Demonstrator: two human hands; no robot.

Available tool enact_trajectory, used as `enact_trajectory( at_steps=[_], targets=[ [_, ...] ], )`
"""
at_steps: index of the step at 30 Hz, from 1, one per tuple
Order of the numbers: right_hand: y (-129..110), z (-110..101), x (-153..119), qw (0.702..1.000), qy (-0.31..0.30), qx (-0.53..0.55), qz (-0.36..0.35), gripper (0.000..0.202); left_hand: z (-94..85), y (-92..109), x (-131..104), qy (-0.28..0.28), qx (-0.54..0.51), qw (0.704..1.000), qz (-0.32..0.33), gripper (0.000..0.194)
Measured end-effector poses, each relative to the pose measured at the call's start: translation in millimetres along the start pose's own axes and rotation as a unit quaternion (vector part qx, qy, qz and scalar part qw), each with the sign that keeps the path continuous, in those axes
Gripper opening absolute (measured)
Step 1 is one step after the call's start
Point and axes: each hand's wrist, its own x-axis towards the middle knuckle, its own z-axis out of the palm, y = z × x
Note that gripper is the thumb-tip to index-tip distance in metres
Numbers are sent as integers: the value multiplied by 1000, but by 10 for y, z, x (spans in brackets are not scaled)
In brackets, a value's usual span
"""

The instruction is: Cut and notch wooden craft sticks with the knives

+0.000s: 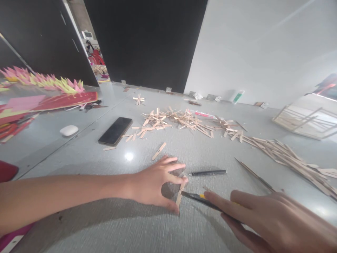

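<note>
My left hand (150, 182) pins a short flat wooden craft stick (180, 191) to the tabletop, thumb on its near end and index finger on its far end. The other fingers are spread. Closed around a black and yellow utility knife (195, 196), my right hand (265, 214) points the tip at the stick's middle, where a small dark mark shows. Just beyond lies a black pen (209, 173). A second stick (159, 151) with a slot in its middle rests past my left fingers.
Piles of wooden sticks (181, 119) spread across the table, with longer strips (286, 154) to the right. A pointed tool (254, 174) lies near my right hand. At left are a black phone (116, 131), a white case (69, 130) and pink-yellow paper (44, 82).
</note>
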Motion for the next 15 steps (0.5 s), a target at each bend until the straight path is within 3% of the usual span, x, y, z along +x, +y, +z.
enact_trajectory(
  at_steps=[7, 12, 15],
  targets=[
    [19, -20, 94, 998, 45, -22, -48, 50, -6, 13, -8, 0, 0, 1000, 6, 91],
    [10, 7, 24, 997, -14, -65, -26, 59, -24, 30, -13, 1, -9, 1000, 2, 92],
    [11, 50, -8, 996, 4, -78, -41, 58, -22, 17, -10, 5, -13, 1000, 5, 92]
  ],
)
